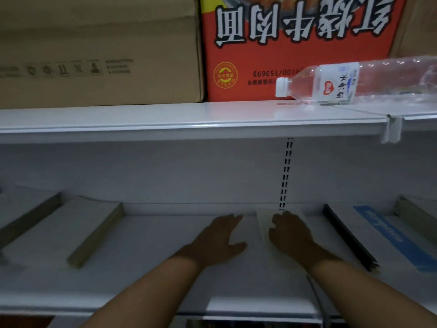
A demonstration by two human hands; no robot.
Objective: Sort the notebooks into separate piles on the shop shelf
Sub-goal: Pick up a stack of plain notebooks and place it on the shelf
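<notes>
White notebook (264,223) lies under 2 flat, open hands (255,235).

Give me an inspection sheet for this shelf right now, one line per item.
Surface: white metal lower shelf, dim.
Job's things: white notebook pile with tan edge at left; blue-striped white notebook pile with dark edge at right; thin white notebook at centre.
Clutter: clear plastic water bottle lying on upper shelf.
Grippers: left hand flat on shelf; right hand resting on thin notebook.
Cables: nothing seen.
Surroundings: brown cardboard box, red printed carton.
</notes>
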